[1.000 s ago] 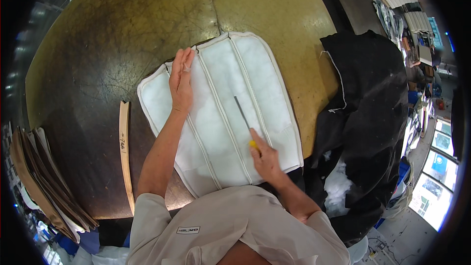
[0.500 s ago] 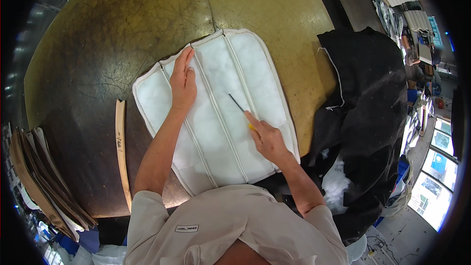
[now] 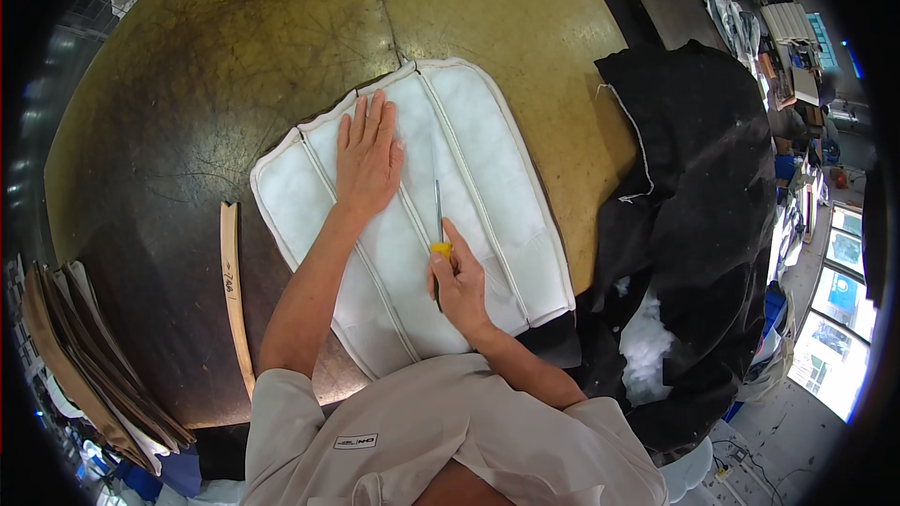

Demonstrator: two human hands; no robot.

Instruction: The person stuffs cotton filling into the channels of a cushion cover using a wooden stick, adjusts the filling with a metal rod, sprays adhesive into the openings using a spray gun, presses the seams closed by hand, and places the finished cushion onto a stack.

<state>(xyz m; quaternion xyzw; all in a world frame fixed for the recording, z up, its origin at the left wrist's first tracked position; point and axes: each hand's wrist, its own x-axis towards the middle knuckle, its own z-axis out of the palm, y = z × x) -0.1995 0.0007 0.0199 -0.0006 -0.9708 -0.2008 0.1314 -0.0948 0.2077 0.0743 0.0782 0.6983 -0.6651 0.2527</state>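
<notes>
A white padded panel (image 3: 487, 159) with raised stitched seams lies flat on a worn yellowish-brown table (image 3: 234, 47). My left hand (image 3: 367, 155) rests flat on the panel's upper middle, fingers spread and pointing away from me. My right hand (image 3: 459, 281) grips a thin metal tool with a yellow handle (image 3: 438, 225). The tool's tip points away from me and lies on the panel beside a seam, just right of my left hand.
A heap of black fabric with white stuffing (image 3: 694, 225) lies at the table's right edge. A curved wooden strip (image 3: 232, 290) lies left of the panel. A stack of thin brown boards (image 3: 84, 365) sits at the lower left. Shelves and windows fill the far right.
The panel has shifted and turned slightly on the table. My right hand has drawn the tool back toward me and turned it nearly straight. My left hand stays pressed on the panel.
</notes>
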